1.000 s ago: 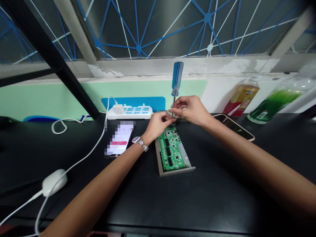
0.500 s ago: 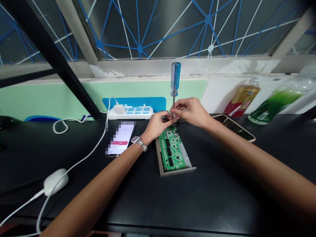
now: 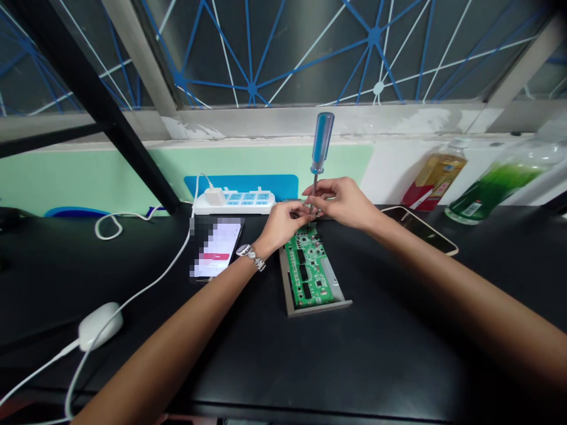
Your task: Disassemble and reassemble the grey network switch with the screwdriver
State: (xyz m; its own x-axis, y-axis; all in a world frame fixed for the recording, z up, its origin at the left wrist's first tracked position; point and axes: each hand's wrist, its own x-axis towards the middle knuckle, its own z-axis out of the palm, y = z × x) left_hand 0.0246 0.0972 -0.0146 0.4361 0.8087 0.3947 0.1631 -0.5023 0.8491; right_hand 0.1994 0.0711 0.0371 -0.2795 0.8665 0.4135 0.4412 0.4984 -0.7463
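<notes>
A green circuit board [image 3: 306, 267] lies in a grey metal tray [image 3: 337, 290] on the black table. A screwdriver with a clear blue handle [image 3: 322, 140] stands almost upright over the board's far end, leaning slightly right. My right hand [image 3: 343, 203] pinches its metal shaft low down. My left hand [image 3: 283, 223], with a wristwatch on the wrist, is closed at the screwdriver's tip by the board's far edge; what its fingertips pinch is too small to make out.
A lit phone [image 3: 215, 247] lies left of the board, fed by a white cable from a power strip [image 3: 234, 201] at the wall. A white adapter [image 3: 100, 324] sits front left. Another phone [image 3: 420, 228] and two leaning bottles [image 3: 434, 174] [image 3: 496, 186] are at right.
The screwdriver's handle has tilted a little to the right. Both hands stay at the board's far end, hardly shifted.
</notes>
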